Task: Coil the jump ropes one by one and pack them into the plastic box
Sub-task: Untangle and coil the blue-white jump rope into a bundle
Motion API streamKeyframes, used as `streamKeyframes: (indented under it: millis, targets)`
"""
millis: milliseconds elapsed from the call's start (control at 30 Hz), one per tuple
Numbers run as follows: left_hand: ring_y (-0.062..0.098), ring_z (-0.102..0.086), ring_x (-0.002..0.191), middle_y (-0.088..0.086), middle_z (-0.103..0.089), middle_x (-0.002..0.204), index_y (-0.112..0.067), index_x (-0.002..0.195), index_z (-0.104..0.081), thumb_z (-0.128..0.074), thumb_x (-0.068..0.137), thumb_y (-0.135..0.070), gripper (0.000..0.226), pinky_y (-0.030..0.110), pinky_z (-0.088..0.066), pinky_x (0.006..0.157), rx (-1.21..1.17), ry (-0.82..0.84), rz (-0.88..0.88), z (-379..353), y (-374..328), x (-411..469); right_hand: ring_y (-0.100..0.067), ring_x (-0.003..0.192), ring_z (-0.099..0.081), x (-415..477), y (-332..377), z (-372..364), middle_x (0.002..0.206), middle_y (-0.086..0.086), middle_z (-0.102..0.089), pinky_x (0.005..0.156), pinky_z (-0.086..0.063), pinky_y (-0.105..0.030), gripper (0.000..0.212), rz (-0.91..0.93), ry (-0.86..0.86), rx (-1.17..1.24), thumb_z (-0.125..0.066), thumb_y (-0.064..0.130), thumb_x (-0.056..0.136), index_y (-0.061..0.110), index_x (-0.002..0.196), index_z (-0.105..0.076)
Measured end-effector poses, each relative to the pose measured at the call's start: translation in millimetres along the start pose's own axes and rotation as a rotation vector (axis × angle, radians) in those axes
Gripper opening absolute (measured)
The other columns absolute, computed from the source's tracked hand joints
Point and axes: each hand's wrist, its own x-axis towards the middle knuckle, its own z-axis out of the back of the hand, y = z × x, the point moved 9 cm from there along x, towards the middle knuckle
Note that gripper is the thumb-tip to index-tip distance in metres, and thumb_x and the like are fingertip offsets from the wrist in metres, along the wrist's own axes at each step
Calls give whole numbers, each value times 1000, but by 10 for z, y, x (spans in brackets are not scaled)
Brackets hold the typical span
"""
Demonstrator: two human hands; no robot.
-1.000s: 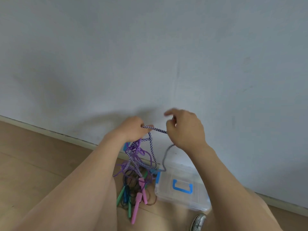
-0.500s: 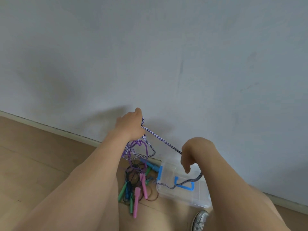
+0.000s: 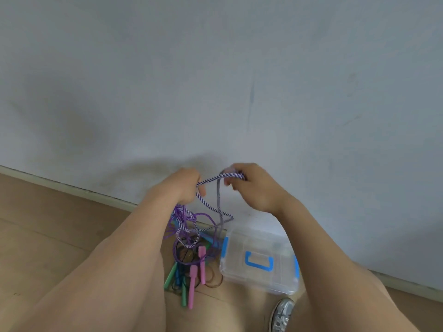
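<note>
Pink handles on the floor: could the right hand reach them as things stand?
Probably not at once: the right hand grips the striped rope. The way itself looks free; the pink handles lie in plain view on the floor, left of the plastic box.

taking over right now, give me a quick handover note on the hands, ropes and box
Left hand: grips the gathered loops of the purple-and-white striped rope, which hang below it.
Right hand: pinches the same rope further along, level with the left.
Plastic box: on the floor by the wall, lid on, no rope visible inside.
Other ropes: pink- and green-handled, tangled on the floor left of the box.
Done: striped rope partly coiled. Left: finish it, open the box, pack it, then coil the rest one by one.
</note>
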Motion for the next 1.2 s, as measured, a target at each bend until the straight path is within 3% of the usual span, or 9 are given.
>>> streamKeyframes:
  millis: [133,233,400,533,700,867,967,1067,1200]
  targets:
    - [12,-68,111,-9,-71,122,-32,110,-81,-40,91,13,64,28,-54,91,-207,19,-78,44,-228,-75,-27,74,-58,-13,131,128,78,-12,-60,76,-51,-40,23,70,-203,153,-53,18,100,-1,88,-60]
    - [9,-76,100,-9,-75,119,-27,114,-71,-43,94,14,54,49,-59,99,-441,100,-148,-8,-388,-105,-41,93,-69,-46,145,219,89,-17,-72,87,-57,-62,27,59,-348,257,-50,27,94,6,89,-67]
    - [20,-74,71,-3,-77,102,-22,131,-48,-58,103,-5,34,37,-60,75,-645,107,-316,30,-636,-202,-30,105,-72,-94,240,288,103,-8,-73,98,-60,-46,21,136,-353,509,-46,4,107,5,112,-66]
    - [20,-66,70,-10,-78,85,-28,96,-73,-61,106,-18,18,39,-59,81,-509,182,-400,-16,-772,-287,-39,89,-64,-143,346,294,96,-7,-57,82,-59,-33,38,242,-338,573,-42,-6,103,18,132,-50]
    - [20,-53,56,3,-80,91,-5,109,-65,-54,110,-19,18,44,-59,70,-774,-67,-334,220,-603,-187,-15,67,-48,-163,11,453,84,-9,-52,59,-44,-26,53,18,-496,482,-62,-5,88,19,124,-31]
    - [15,-37,52,6,-71,80,-1,102,-68,-51,111,-12,22,29,-36,54,-1067,-90,-385,384,-696,-259,-15,62,-54,-127,-194,210,82,-5,-60,45,-39,-19,51,-251,-281,466,-62,8,88,16,133,-40]
    - [10,-32,50,8,-60,72,-4,97,-66,-45,109,1,25,24,-27,52,-1311,-11,-381,391,-765,-283,-18,75,-62,-65,-173,-19,80,-2,-60,64,-43,-30,30,-259,-77,449,-52,22,77,15,105,-62]
    - [8,-33,49,7,-57,71,-4,97,-69,-52,97,8,21,26,-27,57,-1476,-25,-378,458,-745,-267,-17,102,-70,-77,-107,-235,98,4,-72,92,-41,-38,20,-255,82,457,-47,23,91,14,91,-65]
    - [12,-38,51,4,-48,67,1,108,-71,-50,83,17,36,25,-36,54,-1498,-139,-337,536,-622,-240,-28,89,-77,-159,36,-313,78,0,-60,77,-47,-33,31,-223,160,366,-38,27,109,10,103,-64]
